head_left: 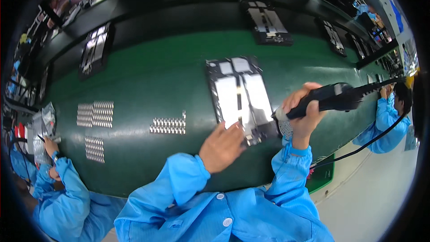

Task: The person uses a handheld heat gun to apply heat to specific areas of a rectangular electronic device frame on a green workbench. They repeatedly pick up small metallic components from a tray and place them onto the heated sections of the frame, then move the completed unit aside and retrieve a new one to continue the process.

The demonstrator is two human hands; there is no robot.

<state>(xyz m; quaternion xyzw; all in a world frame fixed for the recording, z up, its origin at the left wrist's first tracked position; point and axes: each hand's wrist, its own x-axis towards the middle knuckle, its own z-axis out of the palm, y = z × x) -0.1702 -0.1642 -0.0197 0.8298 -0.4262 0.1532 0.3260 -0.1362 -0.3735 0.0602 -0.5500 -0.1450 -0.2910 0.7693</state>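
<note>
- While the left hand [221,149], whether gripping cannot be told, touches the lower edge of a flat black-and-silver device [226,94] on the green surface [130,166], the right hand [307,124] clasps a black corded tool [326,98].
- Small metal pieces [168,130] lie in rows at left.

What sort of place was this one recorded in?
Most likely an electronics assembly line: a flat black device with pale panels lies at the left hand, the right hand grips a corded black tool, and co-workers in blue share the long green bench.
</note>
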